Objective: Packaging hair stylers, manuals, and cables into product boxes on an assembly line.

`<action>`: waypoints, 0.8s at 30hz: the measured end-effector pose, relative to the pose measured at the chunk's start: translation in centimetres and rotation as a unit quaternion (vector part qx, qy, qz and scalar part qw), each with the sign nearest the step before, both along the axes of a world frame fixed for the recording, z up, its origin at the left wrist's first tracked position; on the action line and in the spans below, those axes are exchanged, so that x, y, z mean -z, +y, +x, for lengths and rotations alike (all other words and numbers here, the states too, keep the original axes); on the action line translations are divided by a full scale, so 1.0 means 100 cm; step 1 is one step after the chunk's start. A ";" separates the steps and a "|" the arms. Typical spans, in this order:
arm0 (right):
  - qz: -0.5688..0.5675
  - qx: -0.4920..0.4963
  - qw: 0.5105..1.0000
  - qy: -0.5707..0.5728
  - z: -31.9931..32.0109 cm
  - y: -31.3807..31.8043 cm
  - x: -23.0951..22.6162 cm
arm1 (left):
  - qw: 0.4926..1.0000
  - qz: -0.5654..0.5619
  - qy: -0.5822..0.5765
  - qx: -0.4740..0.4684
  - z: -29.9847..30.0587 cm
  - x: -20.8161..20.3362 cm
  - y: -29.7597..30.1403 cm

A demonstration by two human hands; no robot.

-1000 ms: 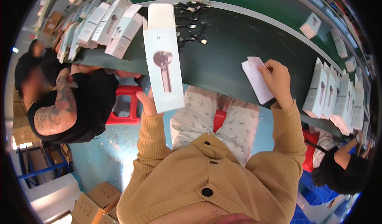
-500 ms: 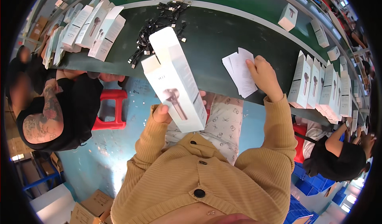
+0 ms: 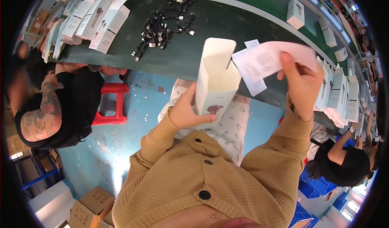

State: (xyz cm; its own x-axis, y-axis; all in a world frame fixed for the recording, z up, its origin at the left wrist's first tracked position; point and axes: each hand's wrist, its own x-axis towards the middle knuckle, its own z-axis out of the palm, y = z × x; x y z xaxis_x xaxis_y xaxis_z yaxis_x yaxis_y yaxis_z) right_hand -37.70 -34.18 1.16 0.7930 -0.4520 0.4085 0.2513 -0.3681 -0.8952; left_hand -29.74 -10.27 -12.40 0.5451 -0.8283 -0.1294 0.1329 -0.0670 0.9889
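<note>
My left hand (image 3: 189, 109) is wrapped round a tall white carton (image 3: 218, 100) with a picture of a handheld device on its front. The carton stands nearly upright above my lap, its top flap raised and its mouth facing up. In my right hand (image 3: 300, 82) a printed paper leaflet (image 3: 263, 59) is pinched between thumb and fingers, bent and slightly blurred, its left end beside the carton's mouth. Under it, more white leaflets (image 3: 254, 86) lie on the dark green table near its front edge.
A heap of black cables (image 3: 160, 29) lies on the table (image 3: 231, 21) at the back left. Rows of similar cartons stand left (image 3: 109, 25) and right (image 3: 338, 90). A single carton (image 3: 296, 14) sits farther back. People sit on both sides; a red stool (image 3: 111, 104) is at left.
My right hand has lifted a leaflet off the pile and moved right and down. My left hand has brought the carton rightward and turned its open top toward me.
</note>
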 end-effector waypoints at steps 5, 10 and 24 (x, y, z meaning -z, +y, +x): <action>-0.199 -0.120 0.967 0.100 0.026 0.024 0.018 | 0.999 -0.003 -0.051 0.012 0.001 -0.009 0.007; -0.178 -0.270 0.936 0.139 0.049 0.042 0.023 | 0.999 -0.005 -0.038 -0.007 0.006 -0.003 0.034; -0.294 -0.037 0.922 0.251 0.186 0.030 0.107 | 0.993 -0.023 -0.041 -0.108 0.013 0.035 0.074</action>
State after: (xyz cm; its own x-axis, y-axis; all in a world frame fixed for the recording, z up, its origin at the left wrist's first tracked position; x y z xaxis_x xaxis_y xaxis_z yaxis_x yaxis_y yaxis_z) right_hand -19.14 -31.22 -9.54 0.9684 -0.2068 0.1397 -0.0959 -0.8253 -0.5564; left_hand -28.41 -2.84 -15.89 0.7180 -0.6948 -0.0419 0.0587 0.0004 0.9983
